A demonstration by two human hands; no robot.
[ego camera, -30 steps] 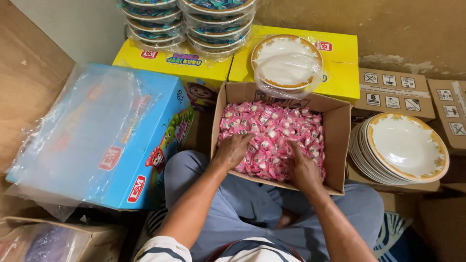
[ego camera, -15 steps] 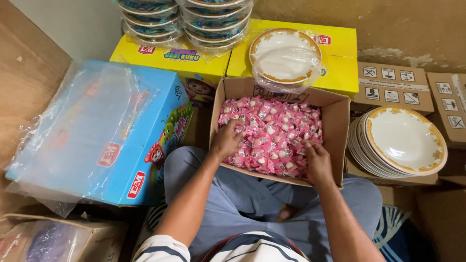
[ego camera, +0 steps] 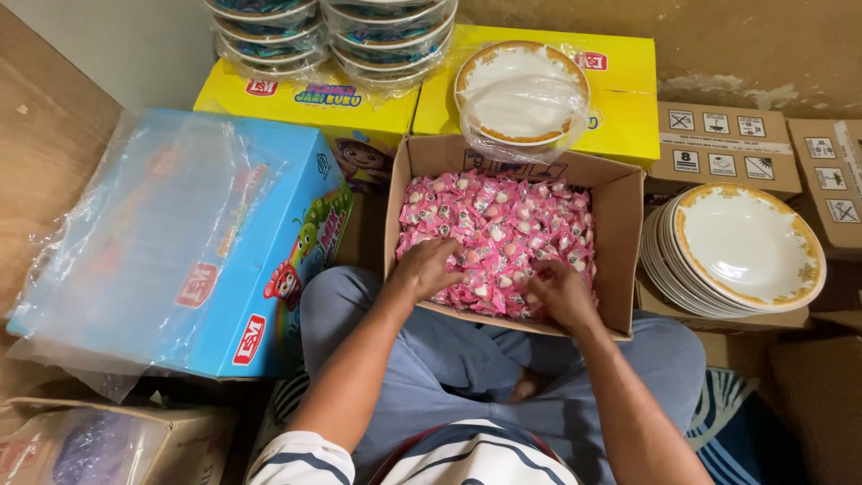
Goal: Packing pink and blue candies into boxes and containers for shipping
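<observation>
Blue carton (ego camera: 180, 242), plastic-wrapped, lies to the person's left; largest item in view, its near corner close to the left knee.

Two yellow cartons (ego camera: 620, 99) sit along the wall behind. On them: stacks of wrapped bowls (ego camera: 332, 31) and one wrapped plate (ego camera: 521, 94), which overhangs the far edge of the open box.

Stack of white plates with gold rims (ego camera: 745, 247) stands to the right on brown cartons (ego camera: 727, 148), just beside the open box's right wall.

Open cardboard box (ego camera: 620, 233) rests on the person's crossed legs, flaps up. Long axis runs away from the person. It is filled nearly to the near rim with pink wrapped candies (ego camera: 503, 224).

Left hand (ego camera: 426, 268): palm down on the candies at the near left corner, fingers curled into the pile; whether it grips any, cannot tell.

Right hand (ego camera: 561, 292): at the near right of the pile, fingers bent down among the wrappers; grip likewise cannot be told.

Relation: candies lie directly under and ahead of both hands; both about equally near. Room: box walls confine sideways travel; the wrapped plate crowds the far edge; open space is straight up and back toward the body.
</observation>
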